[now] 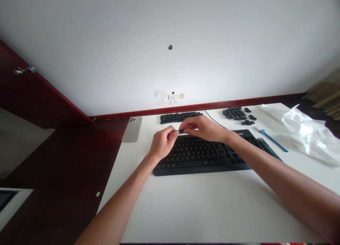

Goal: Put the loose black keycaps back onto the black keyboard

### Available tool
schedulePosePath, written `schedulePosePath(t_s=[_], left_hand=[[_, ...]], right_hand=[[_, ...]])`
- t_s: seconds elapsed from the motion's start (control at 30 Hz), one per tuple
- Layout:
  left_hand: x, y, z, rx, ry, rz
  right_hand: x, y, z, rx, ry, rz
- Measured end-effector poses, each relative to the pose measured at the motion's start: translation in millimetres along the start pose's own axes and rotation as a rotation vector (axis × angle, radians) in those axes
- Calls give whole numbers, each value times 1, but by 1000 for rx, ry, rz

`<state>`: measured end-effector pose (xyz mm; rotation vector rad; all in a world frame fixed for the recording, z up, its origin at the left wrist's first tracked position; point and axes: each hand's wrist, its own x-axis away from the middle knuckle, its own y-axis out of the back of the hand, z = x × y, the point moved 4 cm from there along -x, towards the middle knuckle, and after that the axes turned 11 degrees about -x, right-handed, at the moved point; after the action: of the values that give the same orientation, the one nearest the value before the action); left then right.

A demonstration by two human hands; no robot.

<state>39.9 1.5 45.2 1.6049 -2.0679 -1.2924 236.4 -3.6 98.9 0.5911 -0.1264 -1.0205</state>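
A black keyboard [207, 154] lies on the white table [186, 209] in front of me. Above its top edge both hands pinch one long black keycap [182, 131]. My left hand [162, 143] grips its left end with curled fingers. My right hand [203, 128] holds the rest from above, hiding most of it. A row of loose black keycaps [180, 117] lies behind the keyboard, near the wall.
A phone [132, 129] lies face down at the table's left edge. More loose keycaps [237, 113] sit at the back right, with a blue tool [273, 140] and a clear plastic bag [308, 131] further right. A dark red floor [61, 174] lies left.
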Motion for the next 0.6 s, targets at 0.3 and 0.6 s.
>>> schedulePosePath(t_s=[0.3,0.6], left_hand=[[1,-2,-3,-59,3,-13],[-11,3,48,8,210,-116]], right_hand=[[1,-9,2,310,86,-15],[38,25,-8,351,-62,-105]])
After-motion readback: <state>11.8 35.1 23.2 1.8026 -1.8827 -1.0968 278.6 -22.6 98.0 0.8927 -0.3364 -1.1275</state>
